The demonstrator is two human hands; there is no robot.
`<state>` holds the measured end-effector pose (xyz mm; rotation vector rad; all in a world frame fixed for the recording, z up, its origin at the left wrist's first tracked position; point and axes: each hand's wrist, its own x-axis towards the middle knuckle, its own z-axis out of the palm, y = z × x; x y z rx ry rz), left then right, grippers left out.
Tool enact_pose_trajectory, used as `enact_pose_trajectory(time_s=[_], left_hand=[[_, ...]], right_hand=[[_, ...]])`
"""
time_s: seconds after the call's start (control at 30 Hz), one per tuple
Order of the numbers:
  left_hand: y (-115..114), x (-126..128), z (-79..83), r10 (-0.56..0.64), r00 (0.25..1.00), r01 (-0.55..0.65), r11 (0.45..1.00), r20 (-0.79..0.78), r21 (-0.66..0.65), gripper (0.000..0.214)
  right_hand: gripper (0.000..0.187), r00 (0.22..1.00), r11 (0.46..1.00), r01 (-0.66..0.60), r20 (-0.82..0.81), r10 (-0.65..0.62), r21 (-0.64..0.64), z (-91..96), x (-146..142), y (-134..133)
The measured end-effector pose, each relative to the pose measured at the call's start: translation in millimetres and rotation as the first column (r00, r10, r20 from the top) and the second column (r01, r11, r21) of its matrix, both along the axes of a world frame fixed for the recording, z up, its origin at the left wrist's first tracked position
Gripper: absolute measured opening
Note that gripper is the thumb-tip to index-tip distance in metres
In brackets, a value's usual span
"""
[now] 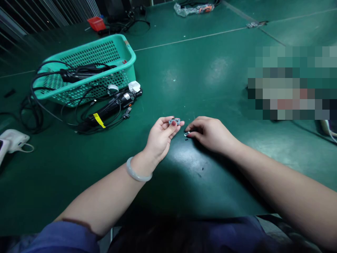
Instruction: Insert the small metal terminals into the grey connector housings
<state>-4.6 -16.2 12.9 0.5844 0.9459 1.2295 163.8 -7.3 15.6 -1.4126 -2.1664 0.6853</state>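
My left hand (162, 137) is raised a little off the green mat (184, 77) and pinches a small grey metal bracket (174, 121) between thumb and fingertips. A pale bangle (137, 173) circles that wrist. My right hand (209, 133) rests on the mat just to the right, fingers curled down, their tips pinching a tiny shiny part (187, 134) against the surface. A few tiny dark specks (186, 139) lie on the mat beside it.
A teal plastic basket (86, 66) with black cables stands at the left. In front of it lies a black electric screwdriver (110, 107) with a yellow label. A white device (12, 140) sits at the left edge, a red bin (96, 23) far back.
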Motion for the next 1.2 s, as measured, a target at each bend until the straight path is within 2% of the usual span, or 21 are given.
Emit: enact_pose_trajectory(time_s=[0.13, 0.3, 0.37, 0.43, 0.5, 0.6, 0.8, 0.93, 1.1, 1.2], left_hand=[[-1, 0, -0.5, -0.007, 1.000, 0.007, 1.000, -0.010, 0.001, 0.015], [-1, 0, -2.9, -0.001, 1.000, 0.003, 0.999, -0.030, 0.043, 0.021], [-1, 0, -3.8, 0.009, 0.998, -0.004, 0.997, -0.063, 0.073, 0.027], [-2, 0, -4.2, 0.016, 0.993, -0.005, 0.995, -0.115, 0.100, 0.032], [-2, 1, -4.1, 0.019, 0.986, 0.000, 0.994, -0.166, 0.112, 0.034], [-4, 1, -3.3, 0.014, 0.978, 0.010, 0.993, -0.208, 0.116, 0.035], [-6, 3, -1.8, 0.014, 0.969, 0.027, 0.987, -0.246, 0.159, 0.037], [-7, 2, -1.0, 0.014, 0.965, 0.032, 0.985, -0.261, 0.172, 0.038], [-7, 2, -1.6, -0.015, 0.980, 0.046, 0.988, -0.200, 0.148, 0.038], [-6, 2, -2.9, -0.046, 0.991, 0.064, 0.989, -0.128, 0.134, 0.036]], right_hand=[[0.006, 0.998, 0.998, -0.067, 0.022, 0.066, 0.019, 3.6, -2, -4], [0.013, 0.980, 0.991, -0.136, 0.146, 0.136, -0.009, 5.7, -5, -7], [0.014, 0.987, 0.990, -0.125, 0.110, 0.117, 0.063, 8.2, -5, -8], [0.014, 0.997, 0.977, -0.067, 0.050, 0.058, 0.205, 12.1, -6, -11], [0.016, 0.999, 0.935, -0.007, 0.032, -0.005, 0.355, 15.7, -5, -14], [0.019, 0.994, 0.872, -0.033, 0.106, -0.022, 0.489, 17.7, -4, -17], [0.021, 0.956, 0.765, -0.179, 0.293, -0.013, 0.618, 19.7, -5, -19], [0.023, 0.941, 0.714, -0.240, 0.338, 0.005, 0.657, 22.4, -6, -20], [0.017, 0.974, 0.697, -0.175, 0.227, 0.019, 0.695, 17.0, -7, -19], [0.015, 0.996, 0.738, -0.072, 0.090, 0.016, 0.670, 13.5, -6, -16]])
